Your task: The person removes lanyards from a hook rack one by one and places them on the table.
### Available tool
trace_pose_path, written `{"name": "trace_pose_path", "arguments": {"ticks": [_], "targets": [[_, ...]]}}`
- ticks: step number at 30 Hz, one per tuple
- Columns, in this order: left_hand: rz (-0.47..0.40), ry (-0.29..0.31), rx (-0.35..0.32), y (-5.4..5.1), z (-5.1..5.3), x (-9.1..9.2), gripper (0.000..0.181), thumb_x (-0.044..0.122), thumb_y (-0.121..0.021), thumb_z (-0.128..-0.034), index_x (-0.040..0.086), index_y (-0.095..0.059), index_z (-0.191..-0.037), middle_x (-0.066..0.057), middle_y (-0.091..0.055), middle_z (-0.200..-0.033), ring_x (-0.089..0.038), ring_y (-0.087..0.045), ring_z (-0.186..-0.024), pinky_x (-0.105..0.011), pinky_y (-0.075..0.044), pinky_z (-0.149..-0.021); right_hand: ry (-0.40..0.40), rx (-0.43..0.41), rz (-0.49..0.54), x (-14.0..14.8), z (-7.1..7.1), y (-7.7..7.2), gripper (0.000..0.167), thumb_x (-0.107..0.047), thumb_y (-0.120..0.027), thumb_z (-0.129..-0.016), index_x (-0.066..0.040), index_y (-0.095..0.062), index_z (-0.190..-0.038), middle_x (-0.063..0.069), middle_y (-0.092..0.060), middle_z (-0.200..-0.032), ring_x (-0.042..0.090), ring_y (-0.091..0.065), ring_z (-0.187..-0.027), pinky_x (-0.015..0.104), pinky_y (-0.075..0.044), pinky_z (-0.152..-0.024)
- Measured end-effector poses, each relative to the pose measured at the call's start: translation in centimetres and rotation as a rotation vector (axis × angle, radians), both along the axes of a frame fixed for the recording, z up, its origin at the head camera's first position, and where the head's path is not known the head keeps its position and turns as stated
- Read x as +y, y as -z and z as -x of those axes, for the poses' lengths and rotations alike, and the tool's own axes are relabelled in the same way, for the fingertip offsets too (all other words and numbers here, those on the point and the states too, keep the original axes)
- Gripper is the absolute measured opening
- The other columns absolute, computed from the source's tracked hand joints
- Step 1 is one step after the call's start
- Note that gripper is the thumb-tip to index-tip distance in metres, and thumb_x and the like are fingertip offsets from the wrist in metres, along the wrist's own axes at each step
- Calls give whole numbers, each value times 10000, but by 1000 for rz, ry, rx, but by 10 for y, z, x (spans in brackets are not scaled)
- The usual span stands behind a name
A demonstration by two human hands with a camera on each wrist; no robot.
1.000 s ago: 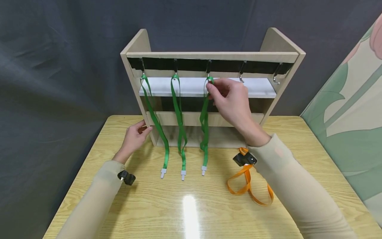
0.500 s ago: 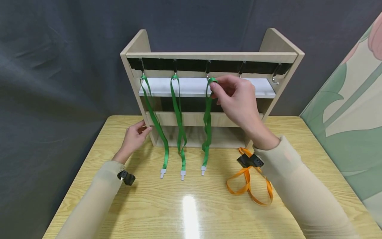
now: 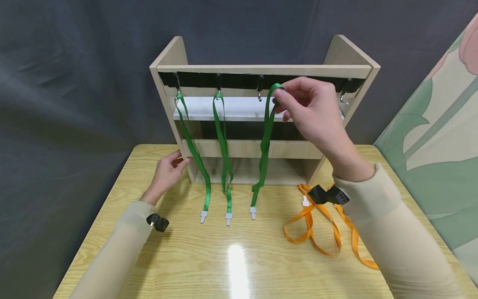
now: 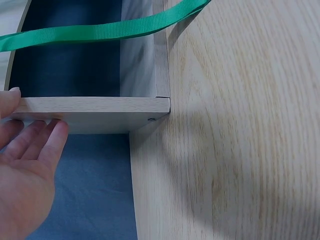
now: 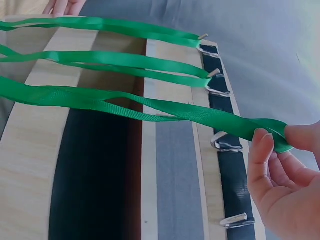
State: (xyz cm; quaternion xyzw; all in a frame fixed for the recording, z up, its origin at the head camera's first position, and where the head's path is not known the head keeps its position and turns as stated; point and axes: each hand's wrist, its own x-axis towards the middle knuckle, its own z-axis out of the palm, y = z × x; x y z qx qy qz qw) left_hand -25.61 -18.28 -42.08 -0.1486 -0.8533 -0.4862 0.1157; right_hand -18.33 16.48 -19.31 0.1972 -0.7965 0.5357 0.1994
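Note:
My right hand (image 3: pixel 317 108) pinches the top loop of a green lanyard (image 5: pixel 210 116) between thumb and fingers. This lanyard is off the middle hook (image 5: pixel 226 142) and hangs to the right of it, its white clip (image 3: pixel 253 212) low over the table. Two more green lanyards (image 3: pixel 193 149) (image 3: pixel 224 153) hang from the two left hooks. At the lower left, my left hand (image 3: pixel 167 172) holds the side panel (image 4: pixel 95 105) of the wooden rack (image 3: pixel 261 68), thumb in front and fingers behind.
Orange lanyards (image 3: pixel 309 222) lie on the wooden table (image 3: pixel 194 257) at the right, partly under my right forearm. A hook (image 3: pixel 343 97) at the rack's right end bears nothing. Dark cloth (image 3: pixel 93 74) stands behind the rack.
The third green lanyard has come off the middle hook. My right hand has moved up and right with its loop. My left hand has stayed put.

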Motion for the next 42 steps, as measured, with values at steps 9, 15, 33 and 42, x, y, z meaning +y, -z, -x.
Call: {"name": "trace_pose_path", "arguments": {"ticks": [9,15,33,42], "targets": [[4,1,-9,-1,0,-1,372,180,-588,-970,46,-572,-1317,-152,-555,-1301,-302,-576,-1120,-384,-513,-860,7,-20,5,3,5,-11,183,-168,-681,-903,-10,-703,-993,98,-695,-847,221,-637,-675,252,-485,-545],[5,-4,-16,-2,-1,0,374,177,-587,-970,43,-568,-1319,-156,-554,-1301,-305,-575,-1120,-392,-512,-861,4,-14,30,7,7,-17,170,-140,-679,-901,3,-702,-990,111,-693,-867,221,-644,-694,245,-509,-574],[3,-2,-6,-2,0,0,370,163,-594,-965,39,-574,-1313,-162,-558,-1295,-316,-576,-1117,-412,-509,-866,-5,-44,59,19,10,-34,243,-188,-681,-894,14,-687,-1029,141,-686,-924,267,-647,-782,257,-523,-627],[3,-5,-12,-2,-1,0,374,184,-589,-969,42,-573,-1316,-158,-555,-1299,-312,-572,-1123,-409,-507,-871,-27,-71,62,25,9,-36,245,-174,-685,-888,27,-683,-1029,162,-673,-904,280,-620,-756,241,-529,-615]]}}
